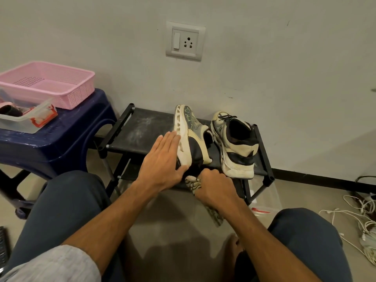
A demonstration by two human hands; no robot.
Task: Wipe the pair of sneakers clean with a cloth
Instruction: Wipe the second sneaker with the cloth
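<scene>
Two cream, grey and black sneakers stand on a low black shoe rack (138, 127). The left sneaker (193, 137) is tipped on its side, sole facing left. My left hand (162, 161) lies flat with straight fingers against that sole, thumb under its heel. My right hand (213, 186) is curled round a patterned cloth (194, 183) and presses it to the heel of the tipped sneaker; the cloth's tail (215, 216) hangs below my wrist. The right sneaker (236, 143) stands upright, heel toward me, untouched.
A blue plastic stool (61, 139) at the left carries a pink basket (50, 84) and a clear container (24, 121). White cables (364, 218) lie on the floor at the right. A wall socket (185, 41) sits above the rack. My knees frame the bottom.
</scene>
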